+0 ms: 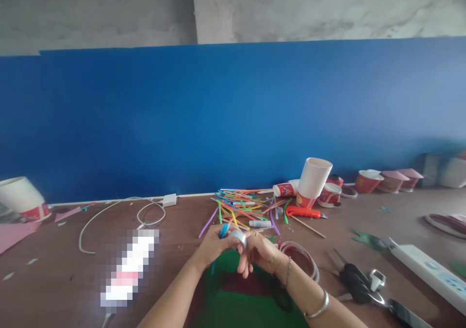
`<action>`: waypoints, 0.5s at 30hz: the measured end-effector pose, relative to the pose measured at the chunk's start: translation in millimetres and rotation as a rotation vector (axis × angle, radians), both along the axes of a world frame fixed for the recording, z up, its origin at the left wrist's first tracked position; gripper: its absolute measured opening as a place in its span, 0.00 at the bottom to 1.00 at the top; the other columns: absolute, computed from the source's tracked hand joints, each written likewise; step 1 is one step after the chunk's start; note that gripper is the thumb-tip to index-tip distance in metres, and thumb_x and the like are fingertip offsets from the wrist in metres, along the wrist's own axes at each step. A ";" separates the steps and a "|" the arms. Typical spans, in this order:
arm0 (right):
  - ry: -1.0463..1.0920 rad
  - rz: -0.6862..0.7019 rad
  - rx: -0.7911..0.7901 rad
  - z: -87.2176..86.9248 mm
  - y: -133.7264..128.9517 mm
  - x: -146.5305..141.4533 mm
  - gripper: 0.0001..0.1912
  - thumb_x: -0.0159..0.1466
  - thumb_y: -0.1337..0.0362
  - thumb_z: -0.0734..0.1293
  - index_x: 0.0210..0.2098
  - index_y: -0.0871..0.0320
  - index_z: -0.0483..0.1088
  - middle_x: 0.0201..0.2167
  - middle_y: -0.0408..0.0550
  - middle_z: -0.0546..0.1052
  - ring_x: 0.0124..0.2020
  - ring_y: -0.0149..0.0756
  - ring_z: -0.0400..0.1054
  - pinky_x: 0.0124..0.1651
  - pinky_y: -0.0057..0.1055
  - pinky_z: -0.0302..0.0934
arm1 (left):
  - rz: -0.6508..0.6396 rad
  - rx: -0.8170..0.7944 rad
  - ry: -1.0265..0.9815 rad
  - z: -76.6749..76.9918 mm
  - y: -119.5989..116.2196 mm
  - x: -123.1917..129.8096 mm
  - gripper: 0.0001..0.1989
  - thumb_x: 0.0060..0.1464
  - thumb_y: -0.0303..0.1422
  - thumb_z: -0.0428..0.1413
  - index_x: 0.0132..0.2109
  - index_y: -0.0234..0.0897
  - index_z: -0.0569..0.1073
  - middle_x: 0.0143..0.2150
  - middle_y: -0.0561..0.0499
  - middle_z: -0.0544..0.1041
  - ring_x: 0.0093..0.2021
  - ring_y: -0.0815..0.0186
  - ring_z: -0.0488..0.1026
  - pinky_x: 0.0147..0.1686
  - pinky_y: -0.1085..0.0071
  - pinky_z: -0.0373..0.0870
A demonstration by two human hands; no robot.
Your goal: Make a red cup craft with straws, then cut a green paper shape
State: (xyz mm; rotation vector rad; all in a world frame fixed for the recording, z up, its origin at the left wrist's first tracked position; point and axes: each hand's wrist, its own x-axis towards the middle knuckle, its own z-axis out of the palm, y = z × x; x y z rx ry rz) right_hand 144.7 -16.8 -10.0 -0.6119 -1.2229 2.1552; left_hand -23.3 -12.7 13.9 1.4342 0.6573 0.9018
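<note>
My left hand [214, 244] is closed round a small white roll [239, 238], seemingly tape, with a blue piece [224, 230] at its fingertips. Against the roll's right side, my right hand [260, 251] has its upper fingers bent and touching it, while its lower fingers hang down. Both hands meet over a green sheet [225, 303] with a dark red patch. Just beyond them lies a loose pile of coloured straws or sticks [240, 206], with a small white tube [260, 223] at its near edge.
A stack of paper cups [315, 180] and an orange glue gun [304, 212] stand back right. Scissors [355, 282] and a power strip [429, 274] lie right. A blurred-out device [131, 270] and white cable [85, 226] are left. More cups [367, 181] line the blue wall [182, 124].
</note>
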 end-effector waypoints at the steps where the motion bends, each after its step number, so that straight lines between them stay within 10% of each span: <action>1: 0.021 0.003 0.005 -0.3 0.1 0.4 0.12 0.45 0.67 0.56 0.27 0.64 0.66 0.21 0.56 0.79 0.18 0.41 0.73 0.14 0.21 0.55 | 0.002 -0.005 0.000 -0.7 0.4 -0.3 0.13 0.45 0.38 0.60 0.30 0.30 0.74 0.24 0.50 0.73 0.27 0.67 0.69 0.30 0.73 0.63; 15: 0.030 -0.075 -0.011 5.3 -3.9 -3.4 0.15 0.54 0.55 0.59 0.30 0.63 0.64 0.20 0.54 0.78 0.17 0.37 0.72 0.17 0.22 0.56 | 0.099 -0.146 -0.148 3.9 -5.7 6.1 0.15 0.41 0.40 0.62 0.28 0.31 0.73 0.22 0.54 0.68 0.25 0.70 0.67 0.28 0.74 0.65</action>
